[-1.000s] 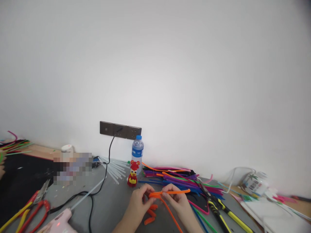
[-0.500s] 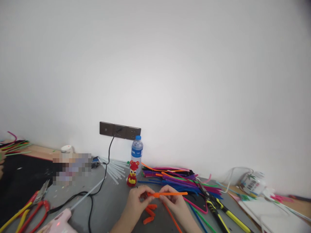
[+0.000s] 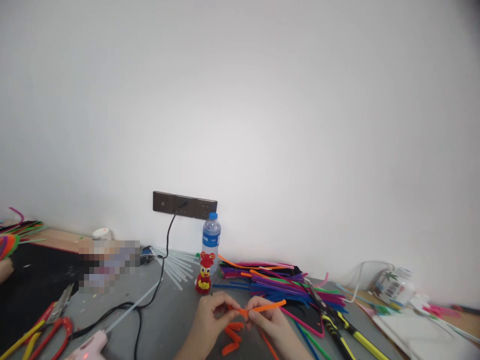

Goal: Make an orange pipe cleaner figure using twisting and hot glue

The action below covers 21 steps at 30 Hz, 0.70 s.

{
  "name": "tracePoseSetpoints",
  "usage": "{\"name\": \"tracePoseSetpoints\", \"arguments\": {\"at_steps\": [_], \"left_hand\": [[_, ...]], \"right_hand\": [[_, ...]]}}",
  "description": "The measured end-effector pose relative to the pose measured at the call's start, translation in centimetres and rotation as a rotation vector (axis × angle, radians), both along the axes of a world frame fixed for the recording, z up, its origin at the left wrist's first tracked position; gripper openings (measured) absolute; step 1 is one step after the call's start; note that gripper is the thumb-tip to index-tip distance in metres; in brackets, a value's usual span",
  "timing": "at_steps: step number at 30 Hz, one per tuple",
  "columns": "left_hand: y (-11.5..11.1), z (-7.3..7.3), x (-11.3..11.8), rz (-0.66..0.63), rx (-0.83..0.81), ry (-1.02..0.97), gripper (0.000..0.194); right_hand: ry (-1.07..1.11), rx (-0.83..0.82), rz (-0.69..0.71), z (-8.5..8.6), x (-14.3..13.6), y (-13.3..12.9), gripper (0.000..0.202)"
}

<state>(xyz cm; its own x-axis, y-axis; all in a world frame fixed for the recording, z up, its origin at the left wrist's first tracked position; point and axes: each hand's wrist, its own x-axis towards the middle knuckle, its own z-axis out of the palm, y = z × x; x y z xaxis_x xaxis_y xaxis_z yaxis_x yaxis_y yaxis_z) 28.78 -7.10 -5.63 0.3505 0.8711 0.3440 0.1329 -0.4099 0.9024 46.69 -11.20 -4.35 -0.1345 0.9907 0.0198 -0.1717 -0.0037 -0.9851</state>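
Between their fingertips, my left hand (image 3: 212, 322) and my right hand (image 3: 270, 324) pinch an orange fuzzy stem (image 3: 272, 306). Its free end points right, past my right hand, and another orange length runs down beneath that hand. A bent orange piece (image 3: 231, 339) lies on the grey table just below my hands. Behind my left hand stands a small red and yellow figure (image 3: 204, 274) with round ears and eyes, in front of a water bottle (image 3: 211, 238). Right of it is a pile of coloured stems (image 3: 275, 282).
Yellow-black pliers (image 3: 348, 330) lie at right, near a white jar (image 3: 395, 286) and white sheets (image 3: 420, 330). At left are red-yellow pliers (image 3: 48, 325), a pink glue gun (image 3: 92, 346), a black cable (image 3: 162, 275) and clear glue sticks (image 3: 174, 267). Another person's hand (image 3: 5, 270) shows at far left.
My fingertips have come closer together on the orange stem, whose right end now tilts upward. The other person's hand has shifted, with a colourful looped piece now beside it. The view has moved slightly.
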Motion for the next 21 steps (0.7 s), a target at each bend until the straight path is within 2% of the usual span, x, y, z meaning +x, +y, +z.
{"name": "tracePoseSetpoints", "arguments": {"at_steps": [5,10,14,19,21], "left_hand": [[0.10,0.05,-0.07,-0.038,-0.018,-0.020,0.010],[0.16,-0.06,-0.17,-0.044,-0.015,-0.032,0.009],[-0.18,0.42,-0.25,-0.097,-0.023,-0.060,0.009],[-0.26,0.81,-0.19,-0.201,-0.125,-0.085,0.009],[-0.03,0.49,-0.16,-0.191,-0.173,-0.043,0.012]], "right_hand": [[0.103,-0.017,0.026,-0.71,-0.13,0.19,0.037],[0.117,-0.036,0.071,-0.40,-0.22,-0.07,0.033],[0.160,-0.107,0.157,-0.31,-0.13,-0.42,0.033],[0.182,-0.148,0.248,-0.64,-0.14,-0.64,0.037],[0.153,-0.154,0.229,-0.85,-0.12,-0.51,0.037]]}}
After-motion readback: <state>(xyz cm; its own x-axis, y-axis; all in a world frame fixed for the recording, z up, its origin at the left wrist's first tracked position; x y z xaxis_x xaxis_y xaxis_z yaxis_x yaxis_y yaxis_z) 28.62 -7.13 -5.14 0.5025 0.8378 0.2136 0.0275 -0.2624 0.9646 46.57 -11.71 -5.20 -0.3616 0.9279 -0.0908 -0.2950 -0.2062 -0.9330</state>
